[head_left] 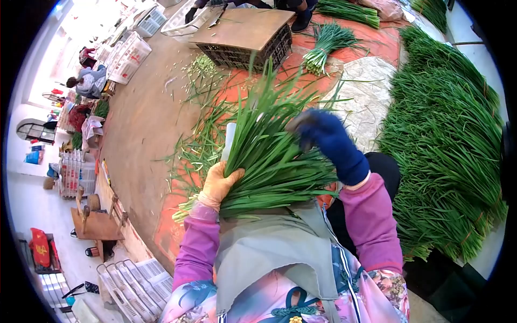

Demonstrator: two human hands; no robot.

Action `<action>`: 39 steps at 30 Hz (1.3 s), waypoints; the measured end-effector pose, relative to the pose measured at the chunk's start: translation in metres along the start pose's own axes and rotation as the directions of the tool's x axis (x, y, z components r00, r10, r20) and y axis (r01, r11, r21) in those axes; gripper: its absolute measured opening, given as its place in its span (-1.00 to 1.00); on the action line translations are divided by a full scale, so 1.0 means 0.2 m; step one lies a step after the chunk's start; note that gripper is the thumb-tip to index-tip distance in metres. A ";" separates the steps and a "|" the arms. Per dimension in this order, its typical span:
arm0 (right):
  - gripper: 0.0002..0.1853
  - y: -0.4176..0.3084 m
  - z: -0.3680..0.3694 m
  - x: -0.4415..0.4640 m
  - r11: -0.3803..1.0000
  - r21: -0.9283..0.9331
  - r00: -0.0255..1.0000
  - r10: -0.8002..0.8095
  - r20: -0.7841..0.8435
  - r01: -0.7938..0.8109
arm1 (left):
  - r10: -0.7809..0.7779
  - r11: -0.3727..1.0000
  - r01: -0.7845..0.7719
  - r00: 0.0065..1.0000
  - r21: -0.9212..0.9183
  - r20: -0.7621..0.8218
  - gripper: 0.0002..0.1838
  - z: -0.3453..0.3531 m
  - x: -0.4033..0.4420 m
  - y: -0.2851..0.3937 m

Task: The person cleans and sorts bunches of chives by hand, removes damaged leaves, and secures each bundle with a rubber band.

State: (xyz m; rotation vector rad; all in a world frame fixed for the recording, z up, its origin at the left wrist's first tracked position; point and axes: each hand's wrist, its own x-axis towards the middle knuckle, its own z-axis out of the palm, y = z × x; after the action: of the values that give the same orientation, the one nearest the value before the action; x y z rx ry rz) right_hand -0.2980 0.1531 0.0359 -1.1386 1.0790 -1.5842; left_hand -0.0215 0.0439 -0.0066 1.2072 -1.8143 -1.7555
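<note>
The left hand (218, 185) is gloved in pale orange, the right hand (325, 137) in blurred navy blue. Magenta-purple sleeves (198, 250) meet a flower-printed garment (379, 293) of pink, white and blue beneath a plain grey apron (269, 258). The leaf bunch (269, 167) is bright green, the right-hand heap (444, 145) darker, the ground sheet (168, 223) orange-red.
</note>
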 end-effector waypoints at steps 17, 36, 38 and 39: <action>-0.78 0.00 -0.16 0.14 0.992 -0.033 0.881 -0.124 -0.456 0.123 | 0.026 0.997 -0.027 1.000 0.067 0.011 -0.82 0.04 -0.01 0.01; -0.72 0.08 -0.17 0.11 0.946 -0.063 0.832 -0.312 -0.459 0.319 | -0.190 0.963 0.161 0.974 -0.218 -0.121 -0.67 -0.14 0.09 -0.02; -0.71 0.08 -0.06 0.05 0.735 -0.516 0.807 -0.576 -0.132 0.440 | -0.088 0.986 0.073 0.992 -0.151 -0.095 -0.58 -0.14 0.07 0.01; -0.65 0.04 -0.01 0.00 0.528 -0.685 0.794 -0.595 0.124 0.502 | 0.018 0.995 -0.023 0.998 -0.101 -0.057 -0.49 -0.14 0.06 0.03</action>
State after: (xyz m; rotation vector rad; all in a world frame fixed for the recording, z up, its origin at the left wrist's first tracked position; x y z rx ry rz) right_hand -0.2984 0.1514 0.0278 -2.0905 1.5791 -1.7823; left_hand -0.0108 0.0162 0.0002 1.1815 -1.6785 -1.7622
